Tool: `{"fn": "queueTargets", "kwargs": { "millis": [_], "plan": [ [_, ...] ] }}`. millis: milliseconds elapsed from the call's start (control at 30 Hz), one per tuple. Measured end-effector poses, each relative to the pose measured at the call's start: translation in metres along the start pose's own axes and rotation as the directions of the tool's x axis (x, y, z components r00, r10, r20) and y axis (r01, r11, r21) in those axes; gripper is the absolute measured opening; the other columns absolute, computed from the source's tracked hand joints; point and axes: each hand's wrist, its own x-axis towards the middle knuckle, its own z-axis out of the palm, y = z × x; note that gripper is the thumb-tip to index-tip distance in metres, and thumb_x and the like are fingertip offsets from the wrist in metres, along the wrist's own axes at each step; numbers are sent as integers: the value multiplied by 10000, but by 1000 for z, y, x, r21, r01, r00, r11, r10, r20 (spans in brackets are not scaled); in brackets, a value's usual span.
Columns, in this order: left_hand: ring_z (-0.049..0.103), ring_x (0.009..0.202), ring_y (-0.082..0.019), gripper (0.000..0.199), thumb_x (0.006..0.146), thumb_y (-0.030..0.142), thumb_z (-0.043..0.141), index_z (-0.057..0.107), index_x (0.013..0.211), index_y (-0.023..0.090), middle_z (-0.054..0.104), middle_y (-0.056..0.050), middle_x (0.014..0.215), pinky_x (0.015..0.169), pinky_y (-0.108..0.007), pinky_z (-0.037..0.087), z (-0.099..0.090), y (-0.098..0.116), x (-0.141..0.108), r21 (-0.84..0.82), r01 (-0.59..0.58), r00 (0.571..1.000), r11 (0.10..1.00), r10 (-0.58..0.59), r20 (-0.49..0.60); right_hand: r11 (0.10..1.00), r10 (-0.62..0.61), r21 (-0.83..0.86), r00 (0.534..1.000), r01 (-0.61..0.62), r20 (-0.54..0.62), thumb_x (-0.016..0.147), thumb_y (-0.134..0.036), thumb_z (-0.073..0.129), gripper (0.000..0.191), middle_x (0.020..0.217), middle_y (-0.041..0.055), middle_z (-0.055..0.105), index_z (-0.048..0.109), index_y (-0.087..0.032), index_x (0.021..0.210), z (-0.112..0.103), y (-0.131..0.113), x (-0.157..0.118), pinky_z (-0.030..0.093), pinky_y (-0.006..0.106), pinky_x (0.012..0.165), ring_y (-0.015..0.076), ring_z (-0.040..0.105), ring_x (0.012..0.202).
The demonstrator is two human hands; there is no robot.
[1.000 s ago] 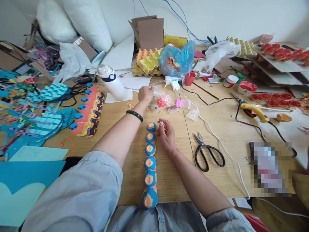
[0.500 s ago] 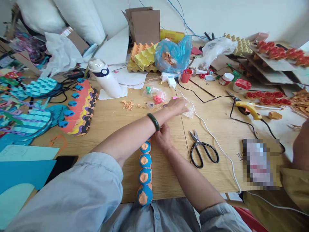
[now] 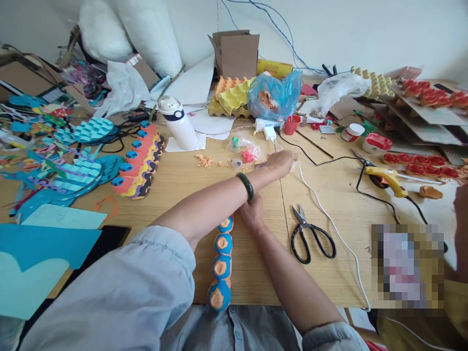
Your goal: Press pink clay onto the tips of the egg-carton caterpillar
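Note:
My left hand [image 3: 281,164] reaches across over my right wrist, a dark green bangle [image 3: 244,186] on its arm. Its fingers are curled down at a small clear plastic bag [image 3: 295,165], which is mostly hidden beneath them. Under the left forearm, my right hand [image 3: 253,210] looks curled on the table; its fingertips are hidden. Beside it lies a strip of egg-carton cups [image 3: 221,267], orange with blue paint, running toward my body. The forearm covers its far end. Black-handled scissors [image 3: 305,234] lie partly spread to the right.
A white bottle [image 3: 179,124] and a painted carton piece [image 3: 141,161] stand left. Small bags with bits [image 3: 244,150] lie ahead. A white cable [image 3: 332,222] runs along the right, near a yellow glue gun [image 3: 387,181]. Another person's arm [image 3: 461,229] is at the right edge.
My left hand has curled down at the plastic bag, and less of the bag shows. The right hand stays by the strip. The view has turned slightly left and up.

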Motion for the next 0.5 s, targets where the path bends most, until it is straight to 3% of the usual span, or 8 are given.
{"fn": "queueTargets", "kwargs": {
  "millis": [100, 233, 400, 500],
  "plan": [
    [664, 1253, -269, 453, 918, 78, 531, 762, 1288, 199, 750, -109, 1355, 1048, -378, 488, -37, -24, 5, 9, 75, 989, 997, -73, -129, 999, -31, -35, 998, 29, -49, 941, -412, 595, 233, 1002, 64, 760, 702, -228, 1036, 4, -7, 0, 611, 350, 753, 221, 714, 905],
    [674, 1215, -272, 486, 911, 73, 552, 723, 1359, 153, 753, -139, 1306, 1062, -389, 494, -76, -57, 14, -6, 193, 946, 981, -188, -264, 994, -54, -95, 998, 50, -43, 976, -408, 543, 269, 1112, 90, 739, 711, -224, 1076, 5, -13, -2, 612, 366, 784, 226, 717, 967],
    [713, 1105, -271, 393, 862, 93, 644, 785, 1226, 143, 792, -126, 1148, 1024, -393, 533, -84, -82, 17, -26, 223, 929, 974, -221, -296, 994, -46, -100, 999, 44, -20, 974, -407, 549, 266, 1118, 89, 729, 711, -227, 1083, 2, -11, -1, 614, 363, 791, 226, 710, 988],
    [691, 1205, -276, 366, 886, 109, 631, 791, 1211, 156, 774, -130, 1255, 1094, -404, 509, -78, -89, 14, -26, 196, 921, 980, -193, -338, 997, -28, -77, 999, 27, -16, 973, -418, 568, 264, 1120, 83, 728, 713, -229, 1087, 2, -12, -1, 613, 347, 782, 218, 703, 980]
  ]
}}
